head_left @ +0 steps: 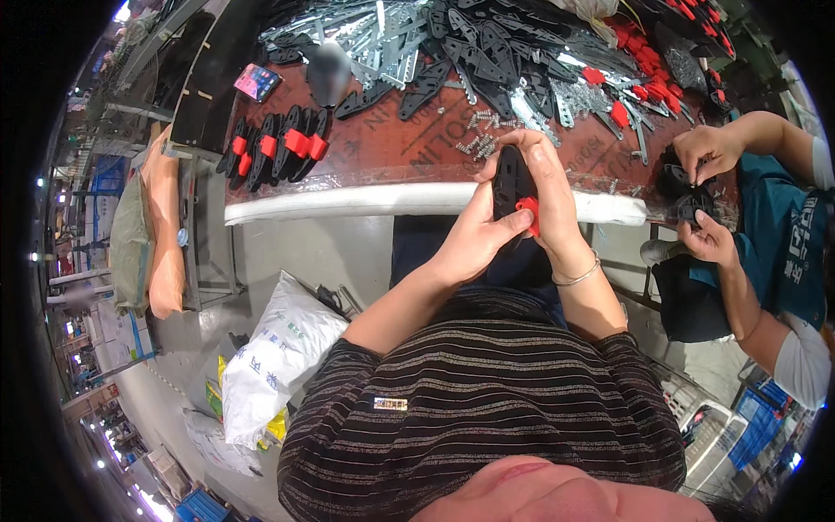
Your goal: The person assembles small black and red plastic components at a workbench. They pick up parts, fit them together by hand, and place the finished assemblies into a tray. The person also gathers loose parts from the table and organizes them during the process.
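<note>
Both of my hands meet in front of the table's padded white edge, around a black elongated plastic part [511, 187] with a red piece [528, 211] at its lower end. My left hand [474, 233] grips it from the left, its thumb pressed against the red piece. My right hand [552, 187] wraps the other side, fingers over the top. Just beyond my hands lie small metal springs [480, 137]. To the left on the table, several similar black parts with red pieces [296, 143] stand in a row.
A heap of black plastic plates [474, 52] and metal strips [383, 48] covers the far table, with red pieces [648, 65] at right. A phone [258, 83] lies at left. A co-worker's hands [709, 157] handle black parts at right. White sacks [278, 348] stand on the floor.
</note>
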`<state>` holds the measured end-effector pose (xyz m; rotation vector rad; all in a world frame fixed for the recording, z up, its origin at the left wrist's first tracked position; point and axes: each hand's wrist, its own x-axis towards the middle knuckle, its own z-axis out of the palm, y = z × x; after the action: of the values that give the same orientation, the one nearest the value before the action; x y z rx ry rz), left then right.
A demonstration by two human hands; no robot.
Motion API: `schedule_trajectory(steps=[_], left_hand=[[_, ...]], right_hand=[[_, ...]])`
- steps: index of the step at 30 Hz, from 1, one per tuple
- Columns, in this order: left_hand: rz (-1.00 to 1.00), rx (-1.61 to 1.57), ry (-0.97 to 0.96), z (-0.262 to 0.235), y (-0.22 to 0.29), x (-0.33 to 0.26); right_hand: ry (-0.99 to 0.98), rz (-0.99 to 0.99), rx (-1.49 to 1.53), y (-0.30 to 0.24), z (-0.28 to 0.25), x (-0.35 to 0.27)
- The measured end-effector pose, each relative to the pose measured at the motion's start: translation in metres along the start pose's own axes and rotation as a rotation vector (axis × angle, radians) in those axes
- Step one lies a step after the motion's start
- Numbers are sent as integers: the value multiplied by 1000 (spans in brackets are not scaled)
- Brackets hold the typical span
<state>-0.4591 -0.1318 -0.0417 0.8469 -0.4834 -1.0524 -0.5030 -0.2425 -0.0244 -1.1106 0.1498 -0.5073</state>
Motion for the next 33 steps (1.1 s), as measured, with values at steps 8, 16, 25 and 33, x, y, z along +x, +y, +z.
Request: schedule_trajectory(steps=[8, 16, 25, 33], left_hand=[[-105, 214, 6, -10, -5, 3], [-27, 463, -64, -22, -13, 11], [293, 671, 363, -78, 41, 6], [178, 1538, 671, -175, 92, -16]], right_hand=[[-22, 108, -28, 5, -4, 4], [170, 29, -67, 12, -8, 8], [360, -289, -364, 16, -42, -4], [111, -165, -1314, -22, -102, -10]])
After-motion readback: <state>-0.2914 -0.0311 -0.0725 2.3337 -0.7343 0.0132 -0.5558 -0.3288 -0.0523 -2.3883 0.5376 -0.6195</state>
